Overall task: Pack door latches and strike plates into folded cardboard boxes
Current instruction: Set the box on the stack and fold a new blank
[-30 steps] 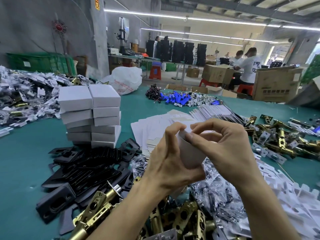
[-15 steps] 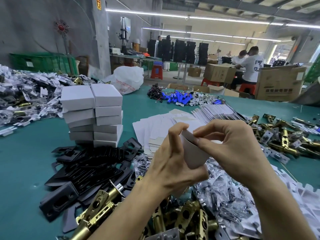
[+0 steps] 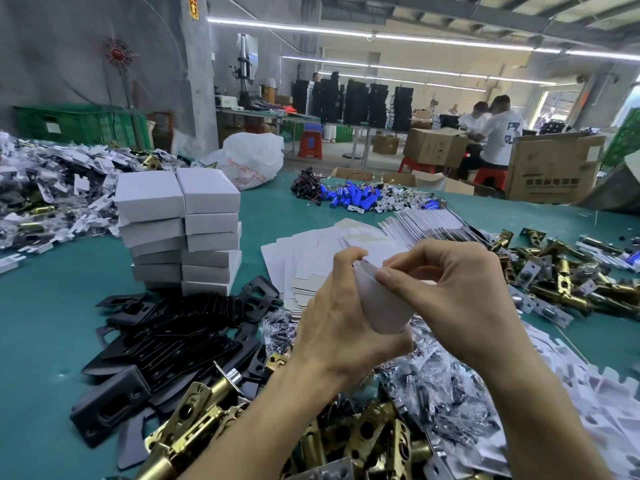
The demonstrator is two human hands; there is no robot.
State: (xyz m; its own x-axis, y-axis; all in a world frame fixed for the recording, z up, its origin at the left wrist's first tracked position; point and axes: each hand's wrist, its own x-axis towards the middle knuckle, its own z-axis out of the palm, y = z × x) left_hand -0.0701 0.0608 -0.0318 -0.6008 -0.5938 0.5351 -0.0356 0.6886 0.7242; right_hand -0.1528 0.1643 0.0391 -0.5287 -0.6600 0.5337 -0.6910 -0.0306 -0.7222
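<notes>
both hands (image 3: 341,327) (image 3: 453,296) in a tight curled grip around one curved white cardboard box (image 3: 382,303)

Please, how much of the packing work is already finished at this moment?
Done: two stacks of closed white cardboard boxes. In hand: left hand and right hand pinch one curved white cardboard blank, not yet folded. Left: piles of brass door latches, black metal strike plates and flat white blanks lie loose.

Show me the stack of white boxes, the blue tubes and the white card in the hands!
Stack of white boxes (image 3: 211,237): head view, side of a middle box.
Blue tubes (image 3: 349,196): head view, middle of the heap.
White card (image 3: 384,306): head view, its curved face.
</notes>
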